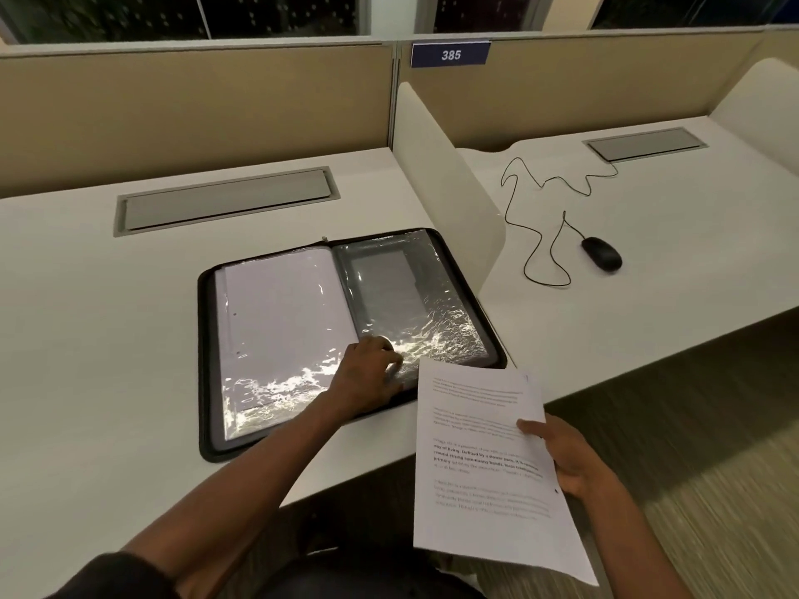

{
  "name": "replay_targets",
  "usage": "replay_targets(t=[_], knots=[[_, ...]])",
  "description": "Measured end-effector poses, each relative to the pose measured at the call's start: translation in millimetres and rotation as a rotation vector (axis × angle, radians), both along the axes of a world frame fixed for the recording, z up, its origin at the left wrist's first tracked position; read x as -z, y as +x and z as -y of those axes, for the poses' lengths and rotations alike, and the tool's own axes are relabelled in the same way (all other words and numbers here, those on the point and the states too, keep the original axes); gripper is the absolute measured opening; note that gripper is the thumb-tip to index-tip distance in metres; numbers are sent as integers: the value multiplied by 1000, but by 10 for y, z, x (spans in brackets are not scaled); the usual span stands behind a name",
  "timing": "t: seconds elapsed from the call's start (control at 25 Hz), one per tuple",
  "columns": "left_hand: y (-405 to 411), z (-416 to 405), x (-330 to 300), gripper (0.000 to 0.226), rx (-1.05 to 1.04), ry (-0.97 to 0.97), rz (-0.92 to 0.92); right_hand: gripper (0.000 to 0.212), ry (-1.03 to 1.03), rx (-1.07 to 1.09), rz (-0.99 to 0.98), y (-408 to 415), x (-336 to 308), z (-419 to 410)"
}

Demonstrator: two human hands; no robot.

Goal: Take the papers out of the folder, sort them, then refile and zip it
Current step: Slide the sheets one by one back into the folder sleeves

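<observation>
Now my left grip rests curled fingers on the open folder lying flat on the counter, while my right grip pinches printed papers just beside its near corner.

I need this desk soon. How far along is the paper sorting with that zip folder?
Early to midway. Done: the folder lies unzipped and open on the desk. In hand: the right hand holds printed papers, while the left hand reaches into the plastic sleeve. Left: white sheets remain in the left sleeve; whether sorting has begun is unclear; refiling and zipping remain.
</observation>
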State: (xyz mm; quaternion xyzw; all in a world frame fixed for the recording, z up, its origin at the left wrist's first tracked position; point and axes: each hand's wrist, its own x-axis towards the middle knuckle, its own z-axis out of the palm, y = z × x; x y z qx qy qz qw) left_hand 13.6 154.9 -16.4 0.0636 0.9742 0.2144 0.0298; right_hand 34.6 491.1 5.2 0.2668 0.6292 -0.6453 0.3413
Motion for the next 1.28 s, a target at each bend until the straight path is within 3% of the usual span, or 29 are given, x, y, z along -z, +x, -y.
replay_targets(t=[0.16, 0.36, 0.56, 0.72, 0.88, 1.28], knots=[[24, -77, 19, 8, -21, -55, -40, 34, 4, 5, -4, 87, -42, -103], [29, -137, 41, 29, 36, -230, -116, 31, 41, -7, -3, 106, -100, -143], [51, -183, 106, 27, 47, -257, -164, 28, 100, -51, -30, 92, -142, -114], [53, -218, 124, 37, -20, -197, -194, 25, 118, -84, -49, 57, -161, 17], [36, -212, 115, 18, -102, -73, -153, 25, 143, -96, -67, 30, -146, 113], [35, -257, 71, 10, -215, 5, -60, 23, 261, -60, -196, 24, -275, 6]])
